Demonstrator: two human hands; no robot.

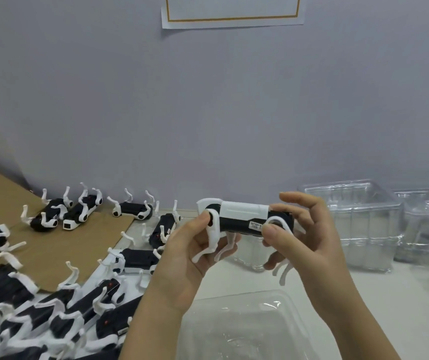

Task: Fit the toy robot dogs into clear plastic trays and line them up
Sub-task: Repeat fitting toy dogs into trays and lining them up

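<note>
I hold one black-and-white toy robot dog (244,217) in the air at mid-frame, its white legs hanging down. My left hand (195,252) grips its left end, thumb on the round leg joint. My right hand (304,237) pinches the right end between thumb and fingers. Below my hands lies a clear plastic tray (247,326) on the white table, nothing visible in it. Several more toy dogs (60,315) lie in a loose heap at the lower left, most with legs up.
A stack of clear trays (358,224) stands at the right against the wall, with another stack (426,224) beside it. Brown cardboard (52,245) covers the table's left part and carries several dogs. A grey wall with a paper sheet (231,11) rises behind.
</note>
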